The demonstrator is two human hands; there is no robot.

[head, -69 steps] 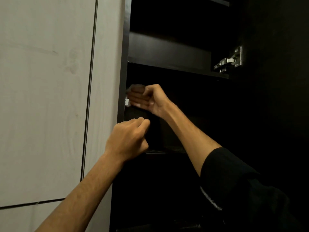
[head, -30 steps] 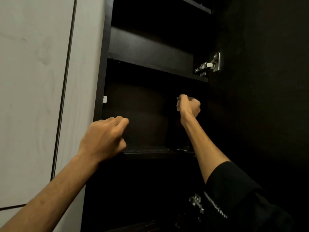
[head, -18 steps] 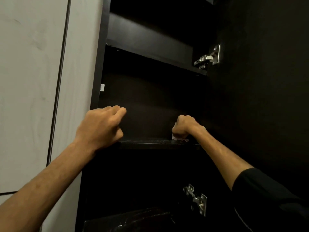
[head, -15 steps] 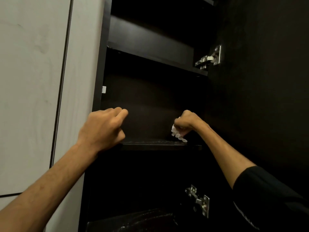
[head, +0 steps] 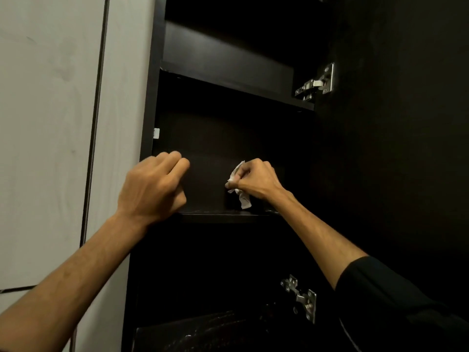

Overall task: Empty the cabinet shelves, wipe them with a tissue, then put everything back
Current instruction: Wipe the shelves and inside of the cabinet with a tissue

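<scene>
- Head view: right hand (head: 256,180) is raised inside the dark cabinet (head: 228,138), fingers curled round a crumpled white tissue (head: 241,196) just above the shelf (head: 228,215).
- Left hand (head: 152,189) is loosely fisted at the shelf's left front, holding nothing visible.
- Pale panels (head: 50,123) stand left of the shelf; metal hinges (head: 316,83) lie to its right.
- The shelf surface is too dark to make out.

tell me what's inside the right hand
A crumpled white tissue sits in the right hand, its ends sticking out left of the fist and hanging below it. The curled fingers cover the rest.
</scene>
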